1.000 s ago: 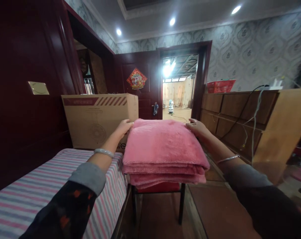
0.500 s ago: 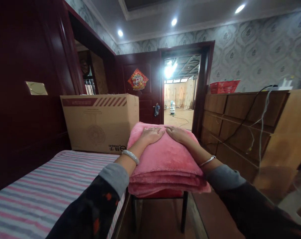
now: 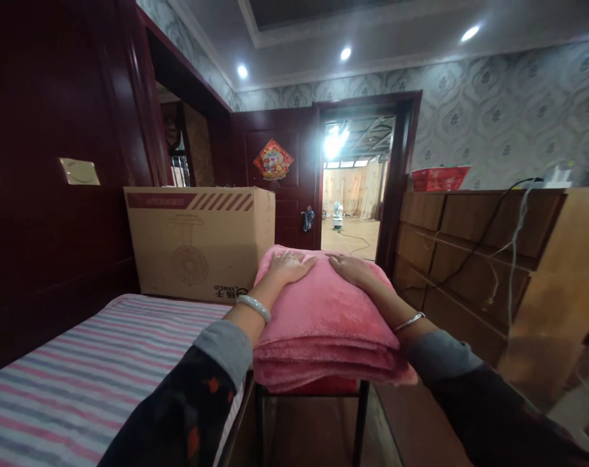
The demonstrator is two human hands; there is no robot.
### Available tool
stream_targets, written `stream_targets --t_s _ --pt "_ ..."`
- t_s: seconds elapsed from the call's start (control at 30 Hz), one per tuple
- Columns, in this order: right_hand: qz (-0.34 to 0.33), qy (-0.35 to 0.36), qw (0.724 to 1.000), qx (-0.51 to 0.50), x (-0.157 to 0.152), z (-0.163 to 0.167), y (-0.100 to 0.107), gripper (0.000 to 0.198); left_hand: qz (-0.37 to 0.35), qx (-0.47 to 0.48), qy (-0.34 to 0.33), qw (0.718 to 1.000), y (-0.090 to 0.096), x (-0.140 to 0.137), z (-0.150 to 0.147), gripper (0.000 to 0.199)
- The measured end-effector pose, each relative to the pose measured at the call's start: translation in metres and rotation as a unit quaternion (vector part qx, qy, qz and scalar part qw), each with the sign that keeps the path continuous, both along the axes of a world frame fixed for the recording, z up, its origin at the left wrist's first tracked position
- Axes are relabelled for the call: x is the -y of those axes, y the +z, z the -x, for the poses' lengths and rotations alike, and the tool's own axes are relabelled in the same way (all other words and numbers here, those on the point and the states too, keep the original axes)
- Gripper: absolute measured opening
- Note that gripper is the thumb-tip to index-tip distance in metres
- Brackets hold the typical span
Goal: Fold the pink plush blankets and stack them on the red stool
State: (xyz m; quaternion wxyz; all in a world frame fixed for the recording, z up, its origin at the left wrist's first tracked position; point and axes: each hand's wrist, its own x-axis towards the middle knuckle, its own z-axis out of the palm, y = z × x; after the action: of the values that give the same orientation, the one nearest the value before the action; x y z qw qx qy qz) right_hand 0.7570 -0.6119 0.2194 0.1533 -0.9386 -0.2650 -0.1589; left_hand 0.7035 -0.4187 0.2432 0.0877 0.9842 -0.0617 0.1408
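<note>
A pink plush blanket, folded into several thick layers, lies on a chair with a red seat and dark legs. My left hand rests flat on the far left part of its top, fingers stretched out. To the right of it, my right hand also lies on the blanket's top with the palm down and fingers extended. The two hands are a little apart, and neither grips the fabric. The blanket's far edge shows just beyond the fingers.
On the left is a bed with a striped sheet, a large cardboard box at its far end. Wooden cabinets stand on the right, with hanging cables and a red basket on top. Ahead, a doorway opens onto another room.
My left hand has shifted slightly left, and the gap between the hands is wider. My right hand stays at nearly the same place on the blanket. The view has tilted up slightly.
</note>
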Motion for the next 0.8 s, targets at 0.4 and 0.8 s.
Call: stream_targets --t_s 0.4,0.8 --pt "-0.015 0.01 1.0 0.003 -0.001 0.003 0.003 0.051 0.007 -0.014 0.117 0.993 0.01 -0.064 0.02 0.06" --pt "0.023 -0.004 1.0 0.016 -0.023 0.022 0.041 0.051 -0.019 0.002 0.007 1.0 0.0 -0.001 0.024 0.055"
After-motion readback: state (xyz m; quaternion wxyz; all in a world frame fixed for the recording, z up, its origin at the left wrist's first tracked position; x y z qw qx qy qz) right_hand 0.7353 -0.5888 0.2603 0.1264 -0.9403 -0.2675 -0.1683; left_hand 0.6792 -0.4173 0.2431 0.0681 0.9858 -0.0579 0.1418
